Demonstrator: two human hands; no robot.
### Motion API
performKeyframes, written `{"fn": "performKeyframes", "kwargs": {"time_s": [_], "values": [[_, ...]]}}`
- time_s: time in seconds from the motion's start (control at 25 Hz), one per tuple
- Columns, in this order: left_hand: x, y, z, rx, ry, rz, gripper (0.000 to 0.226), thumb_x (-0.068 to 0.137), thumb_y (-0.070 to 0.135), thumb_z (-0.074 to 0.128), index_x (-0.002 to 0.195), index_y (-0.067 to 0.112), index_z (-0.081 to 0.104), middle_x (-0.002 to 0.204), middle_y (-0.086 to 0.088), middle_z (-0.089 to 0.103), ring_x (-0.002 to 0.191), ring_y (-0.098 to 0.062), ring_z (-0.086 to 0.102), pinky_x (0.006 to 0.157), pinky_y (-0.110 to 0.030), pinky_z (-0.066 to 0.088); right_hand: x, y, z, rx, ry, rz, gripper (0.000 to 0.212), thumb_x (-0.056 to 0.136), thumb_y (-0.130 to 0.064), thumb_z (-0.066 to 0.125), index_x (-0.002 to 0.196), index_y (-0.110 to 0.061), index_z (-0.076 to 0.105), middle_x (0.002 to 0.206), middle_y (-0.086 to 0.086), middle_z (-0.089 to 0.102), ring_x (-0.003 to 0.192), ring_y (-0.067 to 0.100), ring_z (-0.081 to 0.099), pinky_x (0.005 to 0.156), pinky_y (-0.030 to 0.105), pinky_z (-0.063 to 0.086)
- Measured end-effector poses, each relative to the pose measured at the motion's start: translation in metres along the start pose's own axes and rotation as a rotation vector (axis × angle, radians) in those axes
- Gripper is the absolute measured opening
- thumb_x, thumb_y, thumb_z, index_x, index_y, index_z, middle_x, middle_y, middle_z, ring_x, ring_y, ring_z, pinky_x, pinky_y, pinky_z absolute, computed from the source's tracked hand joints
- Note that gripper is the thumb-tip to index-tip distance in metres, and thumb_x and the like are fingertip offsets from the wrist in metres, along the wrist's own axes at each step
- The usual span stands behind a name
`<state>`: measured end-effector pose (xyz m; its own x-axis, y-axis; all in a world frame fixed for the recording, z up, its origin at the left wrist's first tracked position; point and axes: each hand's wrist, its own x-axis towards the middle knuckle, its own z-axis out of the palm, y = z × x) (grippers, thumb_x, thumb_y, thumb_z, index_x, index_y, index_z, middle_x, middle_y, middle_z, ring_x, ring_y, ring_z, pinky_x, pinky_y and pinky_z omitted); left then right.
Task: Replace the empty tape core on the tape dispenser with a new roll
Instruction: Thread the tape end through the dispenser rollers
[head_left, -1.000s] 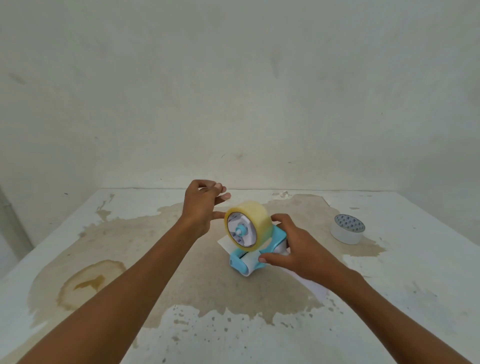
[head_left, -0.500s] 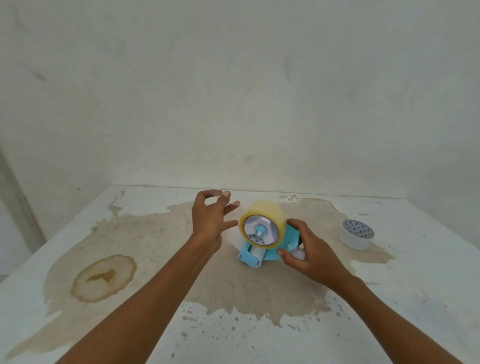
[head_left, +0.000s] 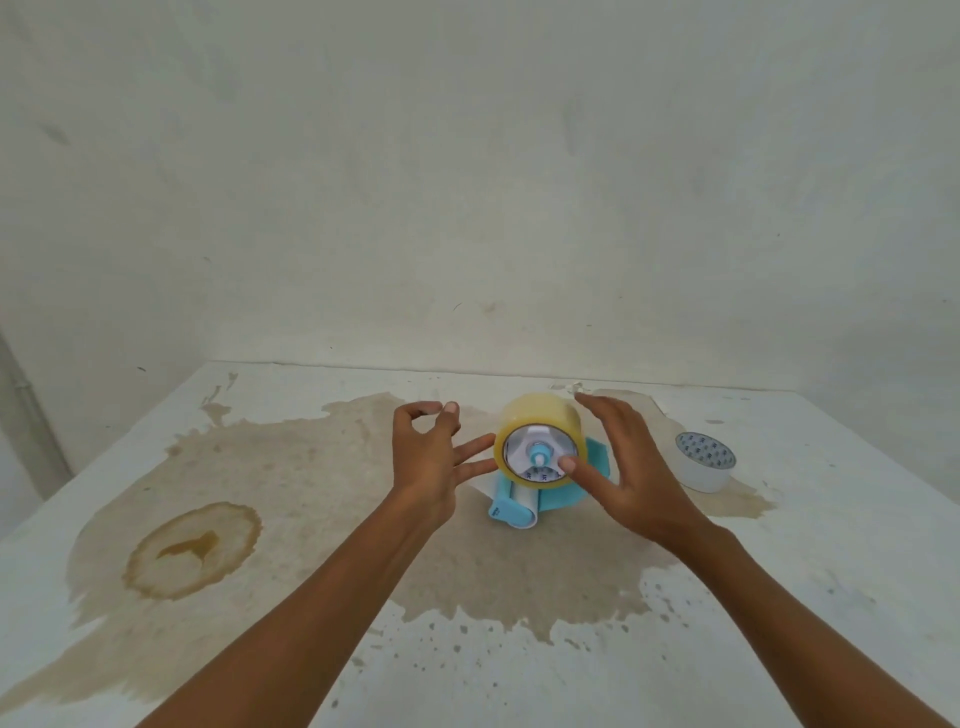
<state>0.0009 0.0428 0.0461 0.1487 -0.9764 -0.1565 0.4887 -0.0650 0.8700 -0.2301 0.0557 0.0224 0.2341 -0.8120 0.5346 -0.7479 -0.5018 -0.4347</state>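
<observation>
A light-blue tape dispenser (head_left: 524, 506) stands in the middle of the table with a yellowish roll of clear tape (head_left: 540, 418) mounted on its hub. My left hand (head_left: 431, 462) hovers just left of the roll, fingers spread and holding nothing. My right hand (head_left: 623, 467) is spread around the right side of the roll, thumb against the roll's front face by the hub. A white tape core (head_left: 705, 461) with a printed inside sits on the table to the right.
The white table (head_left: 831, 597) carries a large brown stain and a ring-shaped stain (head_left: 192, 551) at the left. A bare wall stands right behind the table's far edge.
My right hand has let go of the dispenser's body and moved up around the roll. The left hand stays open beside the roll.
</observation>
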Motion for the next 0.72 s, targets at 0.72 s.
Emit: {"fn": "performKeyframes", "kwargs": {"time_s": [0.72], "values": [[0.009, 0.025, -0.021, 0.360, -0.019, 0.199, 0.034, 0.090, 0.013, 0.069, 0.121, 0.021, 0.057, 0.097, -0.014, 0.067, 0.082, -0.021, 0.070, 0.075, -0.030, 0.062, 0.023, -0.008, -0.011, -0.094, -0.136, -0.101, 0.044, 0.099, -0.040, 0.045, 0.142, -0.047, 0.039, 0.119, -0.008, 0.046, 0.103, 0.010, 0.051, 0.083, 0.030, 0.052]]}}
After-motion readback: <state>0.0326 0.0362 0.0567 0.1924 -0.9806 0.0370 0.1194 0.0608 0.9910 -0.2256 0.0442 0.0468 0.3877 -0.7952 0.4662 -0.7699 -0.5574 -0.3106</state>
